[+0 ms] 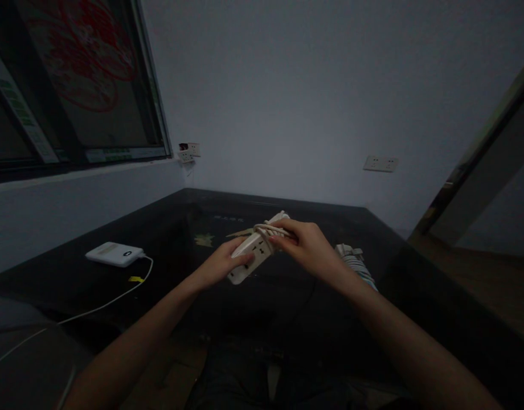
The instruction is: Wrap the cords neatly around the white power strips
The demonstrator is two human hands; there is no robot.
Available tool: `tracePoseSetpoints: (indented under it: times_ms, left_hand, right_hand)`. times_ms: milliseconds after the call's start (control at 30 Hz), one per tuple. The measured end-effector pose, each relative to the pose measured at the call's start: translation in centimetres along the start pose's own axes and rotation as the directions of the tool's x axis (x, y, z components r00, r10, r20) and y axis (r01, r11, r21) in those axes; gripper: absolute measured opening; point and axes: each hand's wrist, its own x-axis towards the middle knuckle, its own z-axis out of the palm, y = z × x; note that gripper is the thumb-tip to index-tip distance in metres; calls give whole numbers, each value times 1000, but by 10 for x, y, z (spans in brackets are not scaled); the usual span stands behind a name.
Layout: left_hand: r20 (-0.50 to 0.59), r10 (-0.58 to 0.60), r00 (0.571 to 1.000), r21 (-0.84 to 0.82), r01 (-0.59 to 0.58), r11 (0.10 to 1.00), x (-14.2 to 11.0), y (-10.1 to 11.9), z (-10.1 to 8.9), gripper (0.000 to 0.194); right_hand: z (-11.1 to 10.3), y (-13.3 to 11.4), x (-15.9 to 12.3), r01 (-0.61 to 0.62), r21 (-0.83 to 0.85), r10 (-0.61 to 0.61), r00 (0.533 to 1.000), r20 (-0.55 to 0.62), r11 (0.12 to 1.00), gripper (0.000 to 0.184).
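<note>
A white power strip with its cord wound around its far end is held above a dark glossy table. My left hand grips the strip's near end from below, fingers curled round it. My right hand closes over the far part, fingers pinching the wrapped cord. Both hands are in the middle of the view, a little above the tabletop.
A white power bank lies at the table's left with a white cable trailing toward me. A second white bundled object rests right of my right wrist. Wall sockets sit on the back wall, a window at left.
</note>
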Motion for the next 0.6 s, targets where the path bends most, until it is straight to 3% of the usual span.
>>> tracePoseSetpoints:
  times_ms: [267,467,600]
  left_hand:
    - [-21,-75,997,-306,65,950,-3,12,3,52]
    - [-49,-38,998,-388,16,922,-11,19,3,47]
    - [-51,7,999,-420,-28,907,-15,26,2,46]
  right_hand:
    - [24,8,-21,-4,121,26,983,-179,993,35]
    - [27,12,-28,28,206,-13,997,-73,978,27]
    - [26,12,-23,-17,308,22,1000,-13,951,23]
